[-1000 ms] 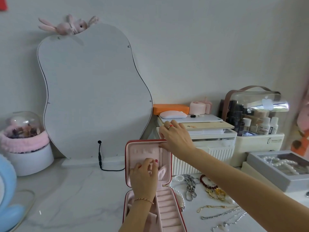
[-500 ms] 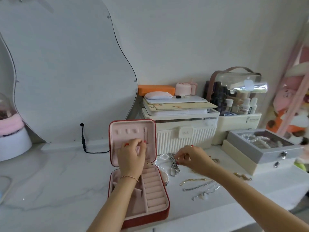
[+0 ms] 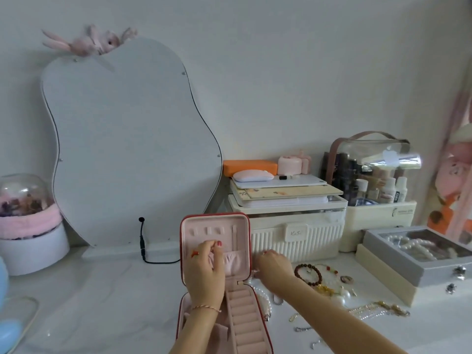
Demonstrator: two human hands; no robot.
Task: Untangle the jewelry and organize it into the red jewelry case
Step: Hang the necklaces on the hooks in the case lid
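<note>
Meanwhile, left hand (image 3: 204,272) fingers pinched together inside red jewelry case (image 3: 245,241); right hand's (image 3: 273,268) grip unclear.

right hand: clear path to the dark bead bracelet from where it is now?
Probably yes. The right hand rests on the table just beside the red jewelry case, and the dark bead bracelet lies flat in the open on its far side. Nothing stands between them; only loose chains lie nearby.
</note>
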